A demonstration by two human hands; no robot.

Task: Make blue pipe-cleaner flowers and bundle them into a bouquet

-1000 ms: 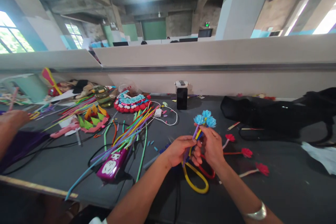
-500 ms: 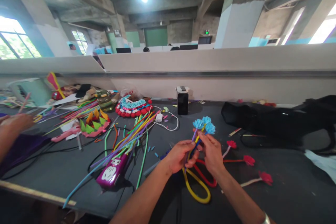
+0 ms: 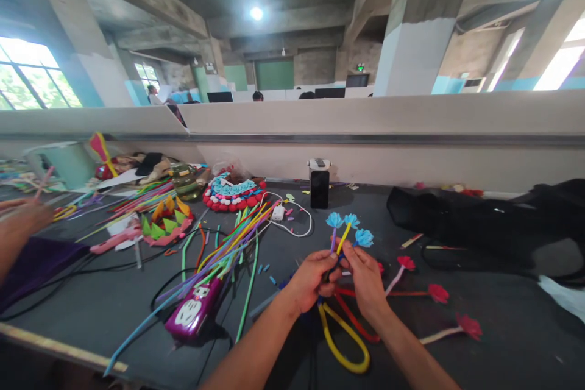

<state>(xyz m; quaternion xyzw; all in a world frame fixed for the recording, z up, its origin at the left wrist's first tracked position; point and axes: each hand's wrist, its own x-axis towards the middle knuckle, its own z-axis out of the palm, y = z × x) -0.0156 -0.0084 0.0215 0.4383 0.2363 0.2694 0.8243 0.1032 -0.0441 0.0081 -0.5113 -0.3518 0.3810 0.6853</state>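
Note:
Between my hands are several blue flowers (image 3: 351, 220) on fuzzy pipe-cleaner stems, one purple, one yellow, one dark blue. My left hand (image 3: 315, 280) is closed round the stems below the flower heads. My right hand (image 3: 364, 274) pinches the stems from the other side, its fingertips just under the rightmost flower. A yellow pipe-cleaner loop (image 3: 347, 365) hangs below my hands, and a red pipe cleaner (image 3: 359, 320) curves beside it. Red flowers (image 3: 437, 294) on stems lie on the table right of my right hand.
Left of my hands lie a bundle of coloured pipe cleaners (image 3: 240, 234) and a purple device (image 3: 194, 311). A phone (image 3: 319, 189) stands upright ahead. A black bag (image 3: 484, 219) lies right. Another person's hand (image 3: 27, 219) is at the far left.
The blue flowers have spread apart, with the left one further left and the yellow stem showing more clearly between them. Both hands keep hold. The view has tilted up slightly.

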